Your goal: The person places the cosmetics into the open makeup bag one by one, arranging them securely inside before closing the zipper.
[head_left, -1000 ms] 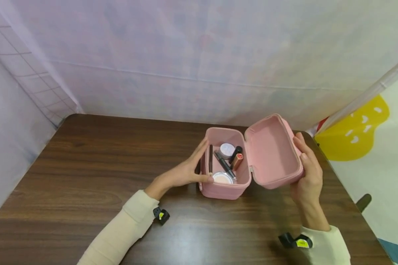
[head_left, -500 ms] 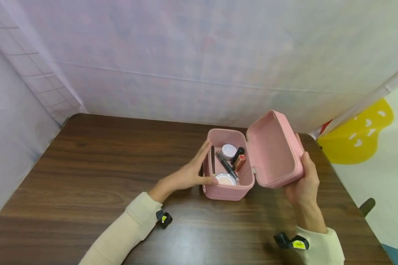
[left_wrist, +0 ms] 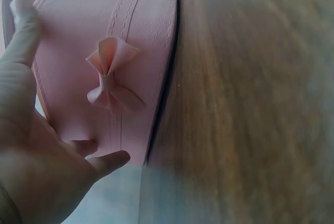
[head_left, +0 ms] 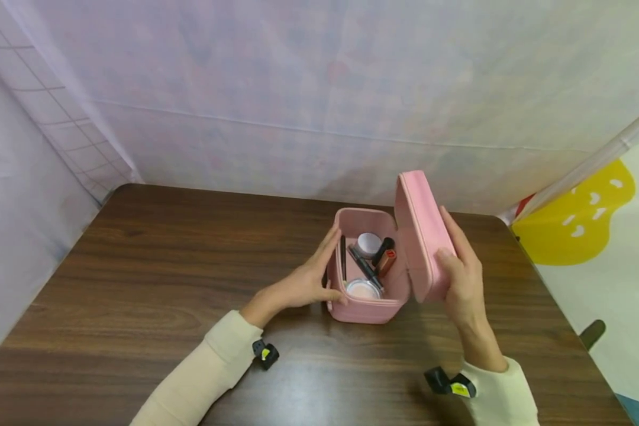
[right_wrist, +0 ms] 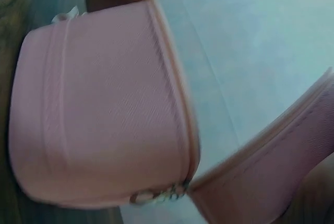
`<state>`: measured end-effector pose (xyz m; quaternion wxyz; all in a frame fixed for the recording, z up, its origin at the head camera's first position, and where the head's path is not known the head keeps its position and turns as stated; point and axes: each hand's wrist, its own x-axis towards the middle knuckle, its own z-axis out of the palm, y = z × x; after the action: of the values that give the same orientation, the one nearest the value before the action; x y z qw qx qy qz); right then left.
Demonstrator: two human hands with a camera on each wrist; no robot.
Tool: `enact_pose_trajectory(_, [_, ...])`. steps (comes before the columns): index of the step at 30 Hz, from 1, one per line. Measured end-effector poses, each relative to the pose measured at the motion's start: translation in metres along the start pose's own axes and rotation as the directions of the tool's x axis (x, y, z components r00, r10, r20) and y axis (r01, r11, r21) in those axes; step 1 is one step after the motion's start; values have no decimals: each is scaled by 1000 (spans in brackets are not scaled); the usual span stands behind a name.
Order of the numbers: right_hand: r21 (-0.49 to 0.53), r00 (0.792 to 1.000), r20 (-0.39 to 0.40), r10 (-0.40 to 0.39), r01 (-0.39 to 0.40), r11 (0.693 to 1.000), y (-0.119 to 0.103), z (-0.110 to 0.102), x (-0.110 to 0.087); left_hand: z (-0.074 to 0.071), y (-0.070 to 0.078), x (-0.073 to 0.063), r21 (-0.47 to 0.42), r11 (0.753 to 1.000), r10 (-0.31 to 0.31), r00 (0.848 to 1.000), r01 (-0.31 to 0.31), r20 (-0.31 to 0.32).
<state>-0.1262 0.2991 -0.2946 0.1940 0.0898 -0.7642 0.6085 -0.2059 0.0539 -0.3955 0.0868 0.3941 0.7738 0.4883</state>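
Note:
A pink makeup case point(head_left: 364, 313) stands on the table with its lid point(head_left: 428, 225) partly raised, hinged at the right. My left hand point(head_left: 306, 284) holds the case's left side, thumb at the near rim, fingers along the far part. A pink bow point(left_wrist: 108, 75) decorates that side in the left wrist view. My right hand point(head_left: 465, 278) grips the lid from outside, tilting it nearly upright. Inside lie a round compact point(head_left: 363, 289), a round white-topped jar point(head_left: 369, 244), a dark tube point(head_left: 364, 266), a thin dark pencil point(head_left: 343, 257) and a red-ended brown lipstick point(head_left: 387, 260) beside a black tube.
The dark wooden table point(head_left: 165, 284) extends left of the case. A pale curtain point(head_left: 277, 106) hangs behind the table's back edge. A yellow shape point(head_left: 575, 225) shows on the sheet at right. A zip pull point(right_wrist: 146, 197) hangs near the hinge.
My right hand has swung the lid up and leftward, from lying wide open to nearly upright. The left hand keeps its hold on the case; the contents stay in place.

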Motion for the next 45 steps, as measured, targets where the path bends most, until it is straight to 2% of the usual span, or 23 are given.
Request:
enact_pose_trajectory(5, [-179, 998, 39, -48, 54, 982, -3, 9, 3, 2, -1, 1, 10, 1000, 16, 1000, -16, -8])
enact_pose_trajectory(8, [-315, 996, 61, -62, 78, 946, -4, 15, 3, 3, -1, 2, 2, 1000, 7, 1000, -7, -13])
enact_pose_trajectory(13, [-520, 983, 126, -134, 180, 835, -4, 31, 4, 6, -3, 2, -30, 999, -35, 999, 34, -16])
enact_pose_trajectory(17, [-590, 955, 217, -202, 293, 753, -2, 43, 8, 7, -5, 2, -70, 995, -66, 998, 65, -13])
enact_pose_trajectory(21, [-638, 936, 267, -229, 350, 686, 0, 54, 11, 3, -5, 0, -108, 993, -58, 998, 56, -18])
enact_pose_trajectory(23, [-674, 929, 294, -227, 370, 639, 1, 61, 11, 1, -6, -1, -118, 991, -72, 997, 69, -23])
enact_pose_trajectory(25, [-718, 919, 332, -214, 393, 574, 1, 67, 11, 0, -7, -1, -134, 988, -82, 996, 77, -33])
enact_pose_trajectory(29, [-792, 912, 387, -139, 406, 456, 1, 76, 9, 2, -6, 0, -164, 983, -90, 995, 83, -37])
enact_pose_trajectory(32, [-823, 914, 395, -90, 396, 407, 2, 79, 6, 4, -5, 1, -166, 982, -96, 995, 92, -19])
enact_pose_trajectory(37, [-843, 908, 414, -69, 411, 346, 4, 83, 3, 7, -4, 2, -130, 989, -78, 997, 74, -28])
enact_pose_trajectory(42, [-849, 906, 414, -82, 418, 324, 6, 85, 3, 6, -5, 3, -105, 993, -58, 998, 53, -36])
enact_pose_trajectory(45, [-842, 897, 434, -86, 437, 316, 7, 84, 4, 5, -6, 5, -80, 996, -48, 998, 44, -49])
